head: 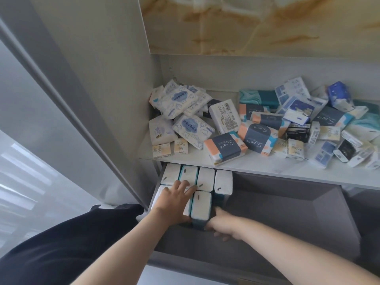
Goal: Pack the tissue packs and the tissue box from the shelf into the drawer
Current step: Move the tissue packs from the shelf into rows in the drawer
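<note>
The grey drawer (287, 212) stands pulled out below the white shelf (267, 167). Several white-and-teal tissue packs (205, 178) stand upright in rows in its left end. My left hand (174, 200) lies flat on the packs of the front row, fingers spread. My right hand (221, 224) grips the right side of the frontmost upright tissue pack (200, 206), which sits between both hands. On the shelf lies a jumble of tissue packs, among them orange-and-navy packs (225, 147), white-and-blue packs (193, 128), small packs (295, 149) and a teal tissue box (258, 97).
The right part of the drawer holds nothing visible. A white cabinet side panel (92, 99) rises at the left. A marble-patterned surface (257, 23) hangs above the shelf. My dark clothing (61, 243) fills the lower left.
</note>
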A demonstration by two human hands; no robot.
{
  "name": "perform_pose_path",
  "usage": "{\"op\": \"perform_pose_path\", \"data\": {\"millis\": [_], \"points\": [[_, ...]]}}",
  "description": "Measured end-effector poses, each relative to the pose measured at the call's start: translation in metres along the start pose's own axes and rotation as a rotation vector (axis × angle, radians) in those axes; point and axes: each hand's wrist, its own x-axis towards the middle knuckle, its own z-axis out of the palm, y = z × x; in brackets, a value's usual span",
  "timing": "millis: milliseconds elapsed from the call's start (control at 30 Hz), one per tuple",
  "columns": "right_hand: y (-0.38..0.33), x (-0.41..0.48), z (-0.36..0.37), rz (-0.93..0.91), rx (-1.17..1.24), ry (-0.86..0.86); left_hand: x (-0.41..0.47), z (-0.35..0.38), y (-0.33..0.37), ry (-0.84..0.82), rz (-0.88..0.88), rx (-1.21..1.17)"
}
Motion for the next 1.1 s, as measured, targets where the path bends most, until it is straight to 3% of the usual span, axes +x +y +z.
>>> {"op": "perform_pose_path", "data": {"millis": [200, 367, 500, 667, 833, 1000, 1100], "points": [[-0.018, -0.031, -0.025, -0.147, -0.591, 0.075, 0.01, -0.049, 0.003, -0.15, 0.009, 0.048], [-0.033, -0.089, -0.104, -0.319, -0.411, 0.215, 0.021, -0.134, 0.031, 0.009, -0.004, -0.314], [-0.029, -0.129, -0.176, -0.487, -0.24, 0.449, 0.049, -0.194, 0.066, 0.229, 0.01, -0.415], [-0.006, -0.164, -0.263, -0.536, -0.077, 0.683, 0.116, -0.26, 0.114, 0.314, 0.014, -0.454], [0.029, -0.16, -0.342, -0.482, 0.038, 0.853, 0.188, -0.298, 0.159, 0.383, 0.039, -0.482], [0.067, -0.131, -0.407, -0.293, 0.007, 1.124, 0.261, -0.308, 0.207, 0.484, 0.176, -0.389], [0.085, -0.106, -0.443, -0.22, -0.125, 1.194, 0.3, -0.309, 0.224, 0.472, 0.219, -0.29]]}}
